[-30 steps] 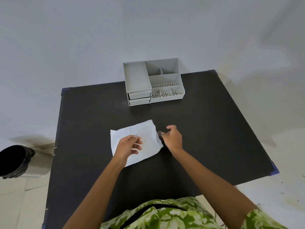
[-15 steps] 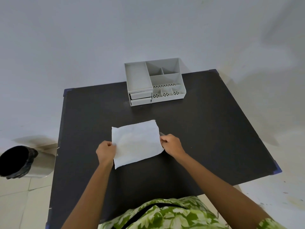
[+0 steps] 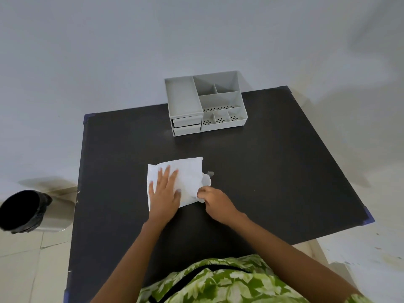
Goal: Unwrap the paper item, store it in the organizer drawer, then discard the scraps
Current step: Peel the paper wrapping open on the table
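Two hands on white paper point(image 3: 188, 171) on black tabletop point(image 3: 273, 171): left hand point(image 3: 164, 194) flat, grip released; right hand point(image 3: 215, 201) pinching paper's edge. No readable writing.

White paper, grey organizer, black table.

The table point(image 3: 273, 171) top is matt black, with blue showing at its far left, far right and near right corners. On it, near the middle, lies a plain white paper wrapper point(image 3: 188, 173). At the far edge stands a light grey desk organizer point(image 3: 205, 103), grey throughout, drawers included; its front compartments carry a pattern of small black dots. Beyond the table's left edge a bin point(image 3: 24, 209) has a black liner and a pale metallic body. The person's shirt point(image 3: 229, 281) is green with a white leaf print, crossed by a black strap.
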